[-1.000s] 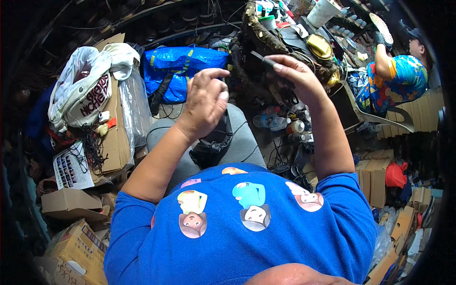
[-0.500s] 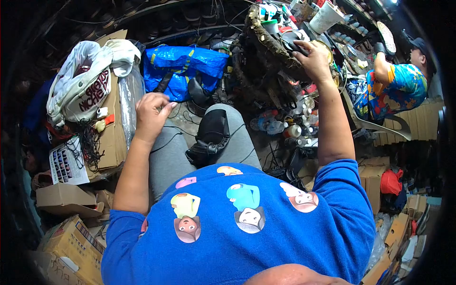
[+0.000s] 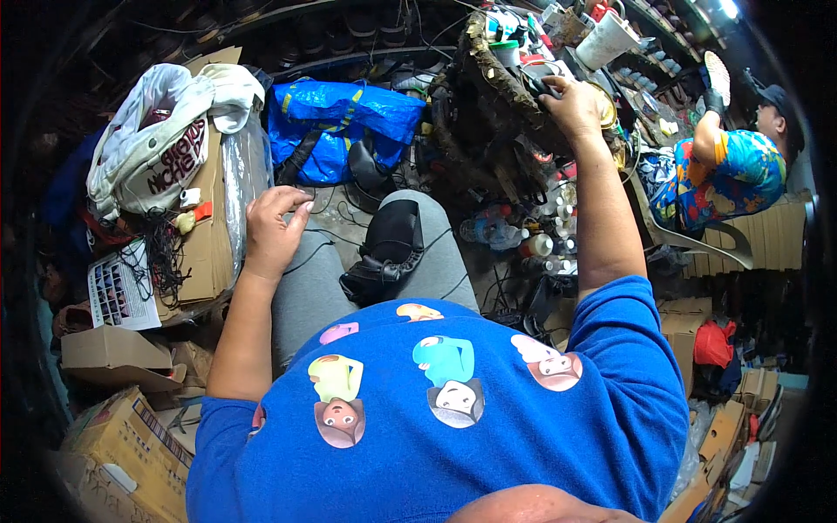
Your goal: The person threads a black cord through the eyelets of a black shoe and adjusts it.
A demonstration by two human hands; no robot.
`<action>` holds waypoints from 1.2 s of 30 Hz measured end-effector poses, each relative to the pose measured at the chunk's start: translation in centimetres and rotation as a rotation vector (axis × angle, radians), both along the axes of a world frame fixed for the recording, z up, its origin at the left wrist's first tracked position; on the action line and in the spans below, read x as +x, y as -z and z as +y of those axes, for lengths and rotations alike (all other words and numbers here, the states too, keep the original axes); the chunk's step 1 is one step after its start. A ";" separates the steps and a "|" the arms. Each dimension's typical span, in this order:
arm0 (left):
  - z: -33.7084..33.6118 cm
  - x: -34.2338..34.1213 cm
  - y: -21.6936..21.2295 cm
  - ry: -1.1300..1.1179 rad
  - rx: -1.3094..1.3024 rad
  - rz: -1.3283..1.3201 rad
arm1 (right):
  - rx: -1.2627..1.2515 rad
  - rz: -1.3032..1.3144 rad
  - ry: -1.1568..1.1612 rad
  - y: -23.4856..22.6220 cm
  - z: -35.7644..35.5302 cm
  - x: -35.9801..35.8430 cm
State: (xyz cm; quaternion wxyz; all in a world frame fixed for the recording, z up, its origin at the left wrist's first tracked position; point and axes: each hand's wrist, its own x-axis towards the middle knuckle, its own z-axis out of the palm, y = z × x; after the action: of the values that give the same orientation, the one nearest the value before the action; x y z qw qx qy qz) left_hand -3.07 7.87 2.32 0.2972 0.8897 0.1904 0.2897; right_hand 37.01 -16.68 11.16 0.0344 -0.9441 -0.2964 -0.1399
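Observation:
A black shoe (image 3: pixel 390 248) lies on my lap between my grey-clad thighs, with thin dark cords beside it. To its left, above my left thigh, is my left hand (image 3: pixel 275 230), thumb and fingertips drawn together. Whatever they pinch, if anything, is too small to make out. My right hand (image 3: pixel 577 112) reaches far right to the cluttered top of a rough, dark, stump-like stand (image 3: pixel 488 83). Its fingers are closed at a small dark thing (image 3: pixel 549 88), partly hidden and unclear in kind. A round yellowish tin (image 3: pixel 603 105) is beside that hand.
A blue bag (image 3: pixel 384 122) lies ahead. At left, a white garment (image 3: pixel 148 148) rests on cardboard (image 3: pixel 207 240). Plastic bottles (image 3: pixel 495 228) stand right of my knees. A white bucket (image 3: pixel 606 42) is at far right, near a seated co-worker (image 3: pixel 728 166) holding a shoe sole (image 3: pixel 717 77).
My left hand has drawn back slightly toward my body. My right hand stays at the stand's top, its fingers still closed. The black shoe remains on my lap.

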 end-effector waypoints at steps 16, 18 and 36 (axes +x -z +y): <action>-2.1 3.1 -2.6 0.096 -0.222 -0.117 | 0.746 0.696 -0.419 1.0 -0.7 -6.7; -2.8 5.1 -4.1 0.197 -0.275 -0.157 | 0.834 1.060 -0.466 0.2 0.1 -10.9; -5.2 10.8 -6.6 0.393 -0.171 -0.134 | 0.704 1.131 -0.544 1.6 0.8 -16.5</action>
State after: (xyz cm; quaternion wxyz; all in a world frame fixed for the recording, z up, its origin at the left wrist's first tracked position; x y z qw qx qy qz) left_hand 7.70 2.67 8.91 0.4341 0.8600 0.0171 0.2677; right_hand 20.55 -15.92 9.51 0.5188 -0.6976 -0.3951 0.2967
